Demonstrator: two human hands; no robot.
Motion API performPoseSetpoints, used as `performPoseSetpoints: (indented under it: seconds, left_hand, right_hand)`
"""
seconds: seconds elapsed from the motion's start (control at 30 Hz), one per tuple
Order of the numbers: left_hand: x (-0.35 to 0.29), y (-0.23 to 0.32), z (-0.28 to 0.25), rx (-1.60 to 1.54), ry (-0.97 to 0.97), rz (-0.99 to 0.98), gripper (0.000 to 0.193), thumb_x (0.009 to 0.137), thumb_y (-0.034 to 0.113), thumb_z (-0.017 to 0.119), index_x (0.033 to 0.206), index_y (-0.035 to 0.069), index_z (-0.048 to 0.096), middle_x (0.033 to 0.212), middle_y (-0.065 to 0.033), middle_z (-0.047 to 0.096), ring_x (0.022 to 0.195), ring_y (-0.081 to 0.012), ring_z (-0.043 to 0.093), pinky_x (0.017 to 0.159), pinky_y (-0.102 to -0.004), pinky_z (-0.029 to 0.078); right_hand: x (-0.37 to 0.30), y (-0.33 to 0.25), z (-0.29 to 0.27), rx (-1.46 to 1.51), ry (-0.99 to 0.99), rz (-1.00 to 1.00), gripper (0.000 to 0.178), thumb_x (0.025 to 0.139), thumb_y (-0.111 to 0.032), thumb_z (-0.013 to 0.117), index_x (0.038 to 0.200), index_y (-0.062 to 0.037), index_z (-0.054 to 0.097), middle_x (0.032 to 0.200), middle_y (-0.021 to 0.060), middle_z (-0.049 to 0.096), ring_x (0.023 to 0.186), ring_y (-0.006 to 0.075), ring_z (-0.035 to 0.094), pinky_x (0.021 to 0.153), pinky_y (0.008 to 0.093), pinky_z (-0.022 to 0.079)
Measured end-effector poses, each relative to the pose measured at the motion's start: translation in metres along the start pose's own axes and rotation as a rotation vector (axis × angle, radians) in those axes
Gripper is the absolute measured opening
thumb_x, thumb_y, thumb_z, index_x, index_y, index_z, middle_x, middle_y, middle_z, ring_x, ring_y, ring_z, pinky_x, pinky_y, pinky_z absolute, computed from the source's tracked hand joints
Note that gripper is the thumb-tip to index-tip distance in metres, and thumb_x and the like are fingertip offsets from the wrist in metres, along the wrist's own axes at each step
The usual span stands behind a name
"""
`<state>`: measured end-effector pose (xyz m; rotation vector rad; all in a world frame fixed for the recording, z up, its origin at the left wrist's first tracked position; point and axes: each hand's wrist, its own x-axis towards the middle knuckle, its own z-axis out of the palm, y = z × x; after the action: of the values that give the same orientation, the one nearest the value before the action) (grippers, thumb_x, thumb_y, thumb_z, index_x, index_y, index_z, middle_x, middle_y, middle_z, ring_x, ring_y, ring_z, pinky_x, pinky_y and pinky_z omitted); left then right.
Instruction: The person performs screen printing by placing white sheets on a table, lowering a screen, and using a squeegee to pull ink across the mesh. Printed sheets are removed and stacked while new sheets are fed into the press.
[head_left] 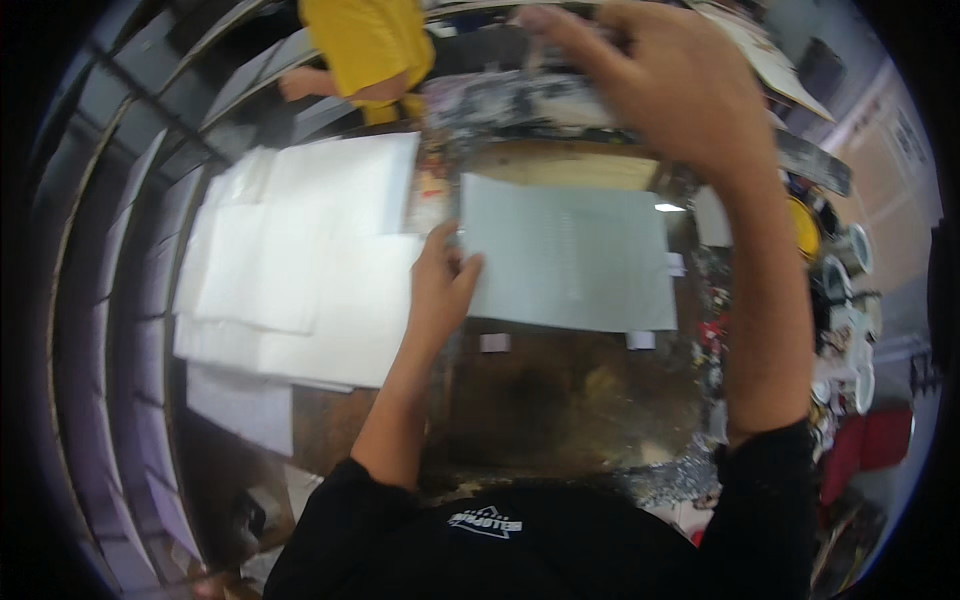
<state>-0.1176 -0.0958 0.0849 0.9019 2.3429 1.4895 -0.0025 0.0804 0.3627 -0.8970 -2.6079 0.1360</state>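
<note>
A pale grey-blue sheet [570, 255] lies on a dark brown board [570, 400] in front of me. My left hand [440, 285] is at the sheet's left edge, thumb and forefinger apart, the thumb by the edge. Whether it touches the sheet is hard to tell. To its left is a pile of white sheets [330, 270], layered unevenly. My right hand [680, 95] is raised high above the far right of the board, large and blurred. One digit stretches left; the other fingers are partly cut off by the picture's top, so what they hold, if anything, is hidden.
Small white tabs [495, 343] sit on the board around the sheet. Beyond it are a tan strip [560, 165] and a paint-smeared dark bar. A person in a yellow top [370, 45] stands far left. Rack shelves [110, 330] line the left; tubs [855, 250] crowd the right.
</note>
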Motion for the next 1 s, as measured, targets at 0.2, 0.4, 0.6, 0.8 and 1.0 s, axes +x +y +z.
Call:
performPoseSetpoints:
  seconds: [0.2,0.4,0.6,0.8,1.0]
  left_hand:
    - [0.042,-0.026,-0.086,-0.09,-0.099,-0.19,0.046,0.086,0.013,0.079,0.125,0.002,0.059,0.084,-0.0112,0.07,0.077,-0.0194,0.067,0.073,-0.0321,0.052]
    - [0.079,-0.063,-0.174,0.334,0.019,-0.141,0.037,0.088,0.019,0.08,0.118,0.005,0.063,0.103,-0.018,0.073,0.09,-0.0244,0.071,0.08,-0.0354,0.054]
    - [0.127,-0.154,-0.3,0.807,0.418,0.03,0.053,0.088,0.035,0.08,0.131,0.009,0.065,0.127,-0.0183,0.066,0.119,-0.0373,0.063,0.1,-0.048,0.052]
    - [0.107,-0.16,-0.42,1.186,0.45,-0.492,0.062,0.093,0.017,0.064,0.15,0.002,0.044,0.148,-0.0197,0.055,0.139,-0.039,0.051,0.116,-0.0576,0.037]
    - [0.116,-0.184,-0.447,1.078,0.291,-0.682,0.079,0.096,0.028,0.058,0.164,0.005,0.024,0.166,-0.0206,0.035,0.154,-0.0387,0.033,0.122,-0.0669,0.024]
  right_hand:
    - [-0.001,0.039,0.038,0.11,0.236,-0.253,0.068,0.1,-0.062,0.053,0.089,0.0033,0.067,0.074,0.0197,0.057,0.07,0.0354,0.055,0.072,0.0432,0.044]
    - [-0.01,0.036,0.039,0.118,0.244,-0.257,0.069,0.099,-0.062,0.053,0.085,0.0049,0.062,0.074,0.0223,0.055,0.073,0.0398,0.055,0.073,0.0473,0.044]
    - [-0.006,0.05,0.048,0.092,0.245,-0.293,0.064,0.102,-0.056,0.053,0.088,0.0062,0.061,0.08,0.0252,0.057,0.079,0.0432,0.056,0.076,0.0481,0.044]
    - [-0.014,0.043,0.048,0.028,0.29,-0.231,0.06,0.103,-0.053,0.052,0.09,0.005,0.06,0.083,0.0239,0.056,0.08,0.0418,0.056,0.077,0.0466,0.043]
    - [-0.013,0.041,0.046,0.025,0.206,-0.202,0.054,0.105,-0.046,0.051,0.084,0.0036,0.049,0.076,0.0146,0.042,0.07,0.0285,0.044,0.068,0.0387,0.039]
